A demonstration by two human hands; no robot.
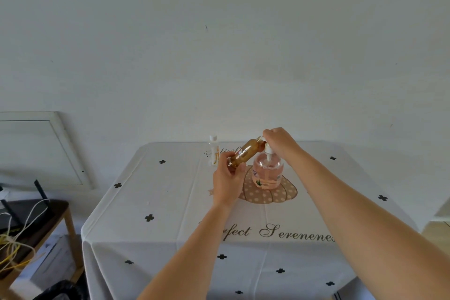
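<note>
Well, left hand (229,182) grips amber-liq. bottle (244,156); right hand (280,141) clasps pink-soap dispenser's pump (267,151).

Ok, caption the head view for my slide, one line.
Left hand holds a tilted amber bottle by its base; right hand pinches its neck end, above a pink pump dispenser.

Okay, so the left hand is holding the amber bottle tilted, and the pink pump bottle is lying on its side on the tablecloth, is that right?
Not quite. The pink pump bottle stands upright on the tablecloth, not on its side, as the head view shows. The left hand does hold the amber bottle tilted.
</note>
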